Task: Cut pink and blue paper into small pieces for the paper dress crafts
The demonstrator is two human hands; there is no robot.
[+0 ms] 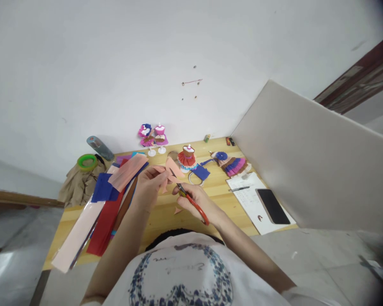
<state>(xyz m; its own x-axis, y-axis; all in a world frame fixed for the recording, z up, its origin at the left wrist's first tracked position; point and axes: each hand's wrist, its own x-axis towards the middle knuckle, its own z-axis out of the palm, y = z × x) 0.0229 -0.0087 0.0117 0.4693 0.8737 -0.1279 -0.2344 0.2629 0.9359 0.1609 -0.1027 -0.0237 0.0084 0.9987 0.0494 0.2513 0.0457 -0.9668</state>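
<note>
While the left hand (148, 185) pinches the peach paper (175, 168) between thumb and fingers, the right hand (202, 199) is curled around the red handle of the scissors (198, 208), blades aimed up and away, right at the paper! How far apart those blades stand, I can't tell; they're small and partly covered.

And here's the tension: the paper is up in the air, over the table (221, 193), held by that one pinch. It looks thin and floppy, so if the grip slackens, it could fold into the blades and the cut might tear or wander. Fingertips are the other worry: they sit near the blades, and one long snip could nick skin. Flaps seem to overlap in there too, so a bite too deep may catch a second layer by accident.

Just beyond stands the red dress (187, 159); a forward poke might topple it, onto the blue piece (201, 171) beside it, perhaps. Below, a peach scrap (178, 210) lies loose, easily brushed away by a wrist. Over on the left, strips (105, 225) crowd the left forearm (124, 238), some overhanging the table's edge, and a careless elbow could drag them to the floor!
</note>
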